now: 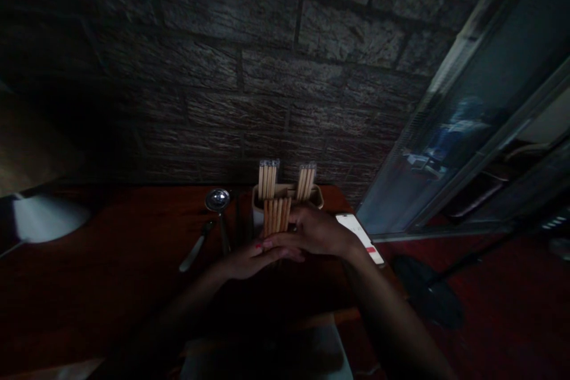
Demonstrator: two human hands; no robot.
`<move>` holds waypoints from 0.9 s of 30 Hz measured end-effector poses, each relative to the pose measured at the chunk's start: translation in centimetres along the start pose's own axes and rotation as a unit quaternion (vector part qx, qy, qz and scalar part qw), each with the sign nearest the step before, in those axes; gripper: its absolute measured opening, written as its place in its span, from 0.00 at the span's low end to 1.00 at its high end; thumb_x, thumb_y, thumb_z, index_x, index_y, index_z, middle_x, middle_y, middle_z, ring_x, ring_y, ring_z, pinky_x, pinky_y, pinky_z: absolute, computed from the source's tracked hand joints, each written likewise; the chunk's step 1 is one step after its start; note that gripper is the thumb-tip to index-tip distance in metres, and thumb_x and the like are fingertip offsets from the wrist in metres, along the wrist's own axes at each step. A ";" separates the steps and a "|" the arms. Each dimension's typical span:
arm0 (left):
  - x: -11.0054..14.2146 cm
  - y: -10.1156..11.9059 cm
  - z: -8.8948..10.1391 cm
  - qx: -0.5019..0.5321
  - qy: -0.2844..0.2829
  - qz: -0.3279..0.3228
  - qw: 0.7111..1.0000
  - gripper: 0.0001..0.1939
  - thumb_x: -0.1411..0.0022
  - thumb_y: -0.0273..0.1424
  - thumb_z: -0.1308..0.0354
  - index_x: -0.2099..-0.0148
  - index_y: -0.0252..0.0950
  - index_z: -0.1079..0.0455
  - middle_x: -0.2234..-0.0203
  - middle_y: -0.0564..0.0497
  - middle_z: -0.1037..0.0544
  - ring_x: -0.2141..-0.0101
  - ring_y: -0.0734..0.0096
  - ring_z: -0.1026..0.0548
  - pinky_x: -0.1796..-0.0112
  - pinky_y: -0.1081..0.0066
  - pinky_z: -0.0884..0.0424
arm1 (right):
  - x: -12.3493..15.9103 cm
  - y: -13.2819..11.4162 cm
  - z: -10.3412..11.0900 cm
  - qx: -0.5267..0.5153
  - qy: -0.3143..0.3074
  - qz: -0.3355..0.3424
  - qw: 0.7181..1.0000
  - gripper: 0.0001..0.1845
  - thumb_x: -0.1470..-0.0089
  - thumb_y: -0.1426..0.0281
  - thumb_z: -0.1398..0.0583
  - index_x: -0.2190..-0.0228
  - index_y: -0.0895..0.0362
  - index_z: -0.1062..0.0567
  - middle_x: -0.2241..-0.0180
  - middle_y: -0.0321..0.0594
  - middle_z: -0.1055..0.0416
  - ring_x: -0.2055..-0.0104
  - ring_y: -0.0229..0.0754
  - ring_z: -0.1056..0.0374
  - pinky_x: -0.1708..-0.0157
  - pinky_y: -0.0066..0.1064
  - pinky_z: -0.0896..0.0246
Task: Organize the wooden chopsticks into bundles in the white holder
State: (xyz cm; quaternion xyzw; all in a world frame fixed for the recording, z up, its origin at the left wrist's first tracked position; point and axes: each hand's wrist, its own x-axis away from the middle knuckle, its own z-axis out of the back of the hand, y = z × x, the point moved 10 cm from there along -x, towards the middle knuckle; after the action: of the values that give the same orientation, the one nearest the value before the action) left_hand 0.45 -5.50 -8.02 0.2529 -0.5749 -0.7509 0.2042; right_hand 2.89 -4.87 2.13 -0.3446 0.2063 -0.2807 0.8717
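A bundle of brown wooden chopsticks (pixel 276 215) stands upright between my hands, its tops showing above my fingers. My right hand (pixel 318 230) is closed around it from the right. From the left, my left hand (pixel 253 258) closes on the lower part of the bundle, its fingers overlapping those of my right hand. The lower ends are hidden. Just behind is a pale utensil holder (pixel 320 197), partly covered by my hands and the bundle. Two lighter chopstick bundles stand in it, a left one (pixel 268 181) and a right one (pixel 306 182), their tops in clear wrapping.
Left of the holder lie a metal ladle (pixel 218 200) and a light-handled utensil (pixel 193 254). A lit phone (pixel 360 238) rests at the right of the wooden table (pixel 133 231). A lamp (pixel 44 218) is at far left. Behind rises a brick wall (pixel 262 107).
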 end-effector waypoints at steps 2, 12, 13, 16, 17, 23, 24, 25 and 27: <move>0.0 -0.6 0.3 -0.006 0.010 0.014 1.000 0.24 0.29 0.44 0.55 0.49 0.33 0.26 0.53 0.42 0.20 0.49 0.59 0.24 0.43 0.57 0.34 | -0.1 0.0 0.1 0.000 -0.004 0.006 1.000 0.17 0.44 0.56 0.37 0.68 0.58 0.19 0.67 0.38 0.22 0.65 0.38 0.28 0.64 0.28 0.35; 0.1 -3.0 1.4 -0.149 0.037 0.048 0.987 0.22 0.28 0.42 0.56 0.51 0.35 0.24 0.53 0.47 0.20 0.50 0.64 0.25 0.45 0.65 0.34 | -0.5 1.6 0.7 -0.026 -0.023 -0.043 0.998 0.17 0.46 0.56 0.36 0.67 0.58 0.19 0.69 0.36 0.22 0.67 0.38 0.29 0.67 0.28 0.36; 0.1 -3.0 1.3 -0.155 0.034 0.051 0.986 0.23 0.28 0.42 0.56 0.52 0.35 0.24 0.54 0.47 0.20 0.50 0.65 0.25 0.45 0.66 0.34 | -0.6 1.7 0.7 -0.029 -0.034 -0.044 0.998 0.17 0.46 0.56 0.36 0.67 0.58 0.19 0.70 0.36 0.22 0.67 0.38 0.29 0.68 0.28 0.36; -0.1 -2.8 1.0 -0.157 0.023 0.059 0.986 0.23 0.28 0.42 0.56 0.52 0.35 0.24 0.54 0.47 0.20 0.50 0.65 0.25 0.45 0.67 0.34 | -0.9 1.5 0.7 -0.040 -0.093 -0.028 0.994 0.17 0.46 0.56 0.36 0.67 0.58 0.19 0.69 0.36 0.22 0.67 0.38 0.28 0.68 0.27 0.35; -0.1 -2.7 1.0 -0.154 0.022 0.061 0.986 0.23 0.28 0.42 0.56 0.51 0.35 0.24 0.54 0.47 0.20 0.50 0.65 0.25 0.46 0.67 0.34 | -1.0 1.2 0.8 -0.046 -0.116 -0.016 0.992 0.18 0.46 0.56 0.37 0.67 0.58 0.19 0.68 0.36 0.22 0.66 0.37 0.28 0.67 0.27 0.35; 0.3 -2.7 0.9 -0.104 0.013 0.111 0.988 0.24 0.29 0.45 0.56 0.48 0.37 0.25 0.52 0.48 0.21 0.50 0.63 0.25 0.47 0.67 0.33 | -2.6 -0.5 2.1 -0.076 -0.156 0.026 0.985 0.18 0.45 0.56 0.37 0.64 0.58 0.20 0.66 0.36 0.22 0.65 0.37 0.28 0.66 0.26 0.35; 0.4 -2.6 1.0 -0.096 0.012 0.114 0.989 0.25 0.29 0.46 0.56 0.48 0.37 0.26 0.51 0.47 0.21 0.49 0.63 0.25 0.47 0.67 0.33 | -2.9 -0.7 2.2 -0.077 -0.159 0.027 0.984 0.18 0.45 0.56 0.37 0.64 0.59 0.20 0.66 0.36 0.22 0.65 0.37 0.28 0.66 0.26 0.35; 0.5 -2.5 1.0 -0.091 0.009 0.112 0.990 0.25 0.29 0.46 0.56 0.47 0.36 0.26 0.51 0.47 0.21 0.49 0.63 0.26 0.47 0.67 0.33 | -3.1 -0.9 2.1 -0.079 -0.163 0.028 0.983 0.18 0.45 0.56 0.37 0.64 0.59 0.20 0.66 0.36 0.22 0.65 0.37 0.28 0.66 0.26 0.35; 0.6 -2.5 1.0 -0.093 -0.002 0.100 0.991 0.25 0.30 0.46 0.55 0.45 0.36 0.27 0.49 0.45 0.22 0.48 0.62 0.26 0.46 0.67 0.33 | -3.5 -1.1 1.9 -0.079 -0.161 0.029 0.983 0.17 0.44 0.57 0.37 0.65 0.59 0.20 0.66 0.36 0.22 0.64 0.36 0.29 0.65 0.25 0.36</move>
State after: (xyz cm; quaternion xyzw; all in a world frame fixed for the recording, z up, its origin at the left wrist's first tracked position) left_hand -0.69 -4.43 -10.31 0.1728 -0.5252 -0.7776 0.2994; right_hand 0.93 -2.43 4.84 -0.4472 0.0945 -0.1784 0.8713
